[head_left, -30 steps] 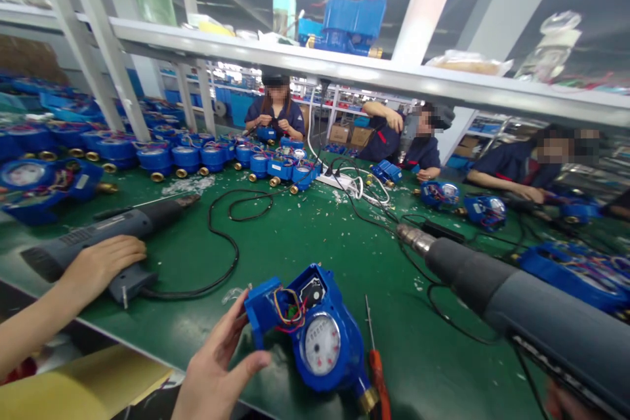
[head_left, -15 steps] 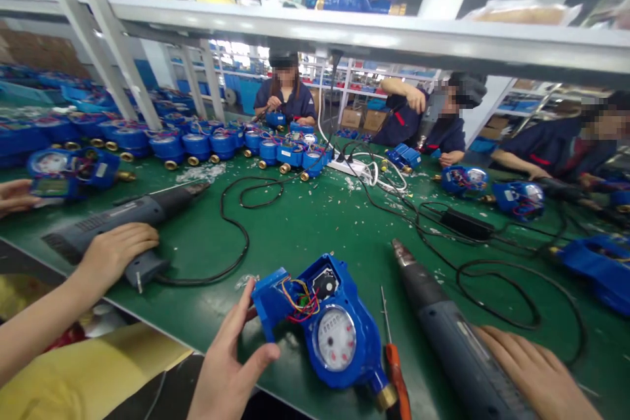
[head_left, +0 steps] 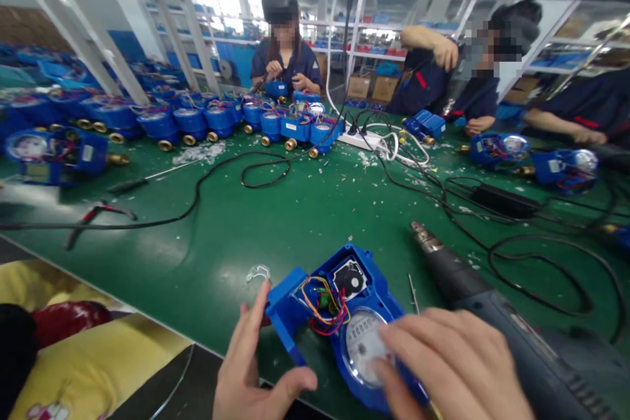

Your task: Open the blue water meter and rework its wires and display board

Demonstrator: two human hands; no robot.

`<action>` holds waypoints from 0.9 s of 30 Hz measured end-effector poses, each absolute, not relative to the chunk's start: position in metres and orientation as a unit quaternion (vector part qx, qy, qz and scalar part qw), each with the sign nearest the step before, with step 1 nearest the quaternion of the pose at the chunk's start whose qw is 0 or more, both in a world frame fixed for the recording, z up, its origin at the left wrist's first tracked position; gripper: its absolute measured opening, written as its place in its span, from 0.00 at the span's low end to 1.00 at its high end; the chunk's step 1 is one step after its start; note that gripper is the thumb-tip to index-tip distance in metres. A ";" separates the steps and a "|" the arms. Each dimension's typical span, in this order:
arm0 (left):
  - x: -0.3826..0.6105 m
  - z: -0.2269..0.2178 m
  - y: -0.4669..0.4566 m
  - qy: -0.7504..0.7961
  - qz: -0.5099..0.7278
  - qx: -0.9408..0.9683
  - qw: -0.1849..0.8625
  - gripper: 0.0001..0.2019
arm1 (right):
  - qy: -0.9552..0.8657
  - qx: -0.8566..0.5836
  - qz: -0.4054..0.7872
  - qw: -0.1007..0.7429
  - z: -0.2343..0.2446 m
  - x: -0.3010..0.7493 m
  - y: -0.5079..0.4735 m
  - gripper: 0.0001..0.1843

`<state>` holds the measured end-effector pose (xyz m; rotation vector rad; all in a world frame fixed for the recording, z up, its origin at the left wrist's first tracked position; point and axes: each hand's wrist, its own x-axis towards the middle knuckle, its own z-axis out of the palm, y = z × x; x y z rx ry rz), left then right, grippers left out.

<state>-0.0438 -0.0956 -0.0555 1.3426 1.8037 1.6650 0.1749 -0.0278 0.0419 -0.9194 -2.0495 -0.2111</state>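
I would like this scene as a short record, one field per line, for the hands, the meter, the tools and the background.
Left hand: fingers at the outer side of the blue cover, thumb spread
Right hand: blurred, over the dial, partly hiding it; contact unclear
Meter: on the green table, coloured wires showing near the cover
Tools: heat gun lying right of the meter; thin metal shaft beyond the right hand
Background: row of blue meters, white power strip, three people in dark blue
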 end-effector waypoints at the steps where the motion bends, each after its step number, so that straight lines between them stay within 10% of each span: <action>1: -0.043 -0.054 -0.095 0.633 0.583 0.485 0.155 0.45 | -0.802 -0.368 -0.069 0.465 0.042 0.143 -0.028 0.05; 27: -0.032 -0.033 -0.090 0.579 0.549 0.602 0.036 0.48 | -0.838 -0.377 -0.012 0.395 0.040 0.090 -0.017 0.11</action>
